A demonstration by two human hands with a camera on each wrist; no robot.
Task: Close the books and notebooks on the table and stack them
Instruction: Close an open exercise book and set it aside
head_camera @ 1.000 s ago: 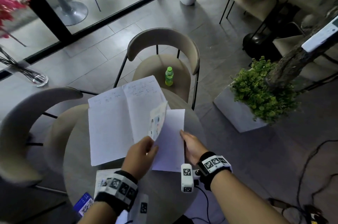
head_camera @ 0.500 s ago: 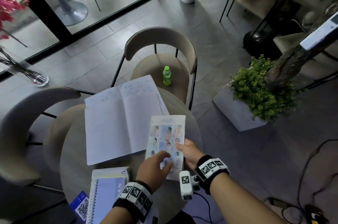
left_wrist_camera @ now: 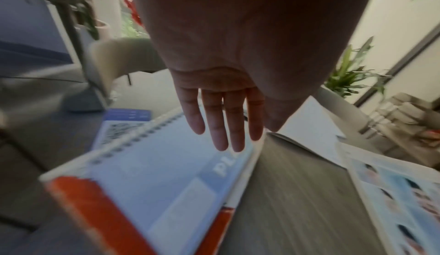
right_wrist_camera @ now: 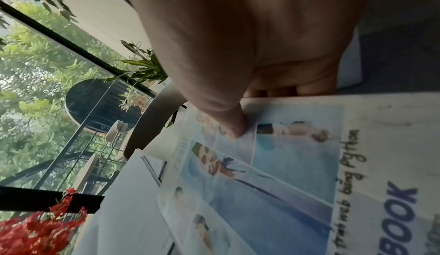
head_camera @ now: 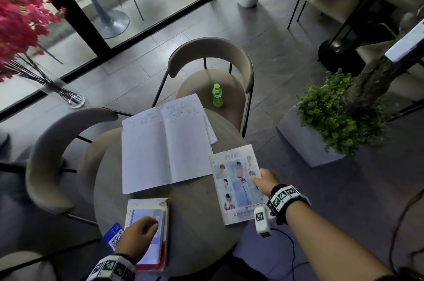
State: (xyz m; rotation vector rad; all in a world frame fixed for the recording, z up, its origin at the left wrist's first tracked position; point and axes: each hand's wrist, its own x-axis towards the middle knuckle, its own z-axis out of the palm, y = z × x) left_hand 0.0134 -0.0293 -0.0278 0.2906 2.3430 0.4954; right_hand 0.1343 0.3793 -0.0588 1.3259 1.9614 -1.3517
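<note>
1. Grey round table (head_camera: pixel 195 216) w/ open white lined notebook (head_camera: pixel 165 143) at centre.
2. R hand (head_camera: pixel 263 182) pinches closed photo-cover notebook (head_camera: pixel 238 186) at table's right edge.
3. L hand (head_camera: pixel 140 237), fingers straight, over blue spiral notebook (head_camera: pixel 149 248) atop red-edged book (head_camera: pixel 163 255).

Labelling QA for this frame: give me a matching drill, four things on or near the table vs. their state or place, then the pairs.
Things:
1. lined notebook
2. photo-cover notebook
3. spiral notebook
4. green bottle

States or places:
A. stands on the chair seat behind the table
B. lies open, pages up
C. closed, on top of a red-edged book, under the left hand
D. closed, right hand pinches its edge, thumb on the cover

Pairs: 1-B, 2-D, 3-C, 4-A
</note>
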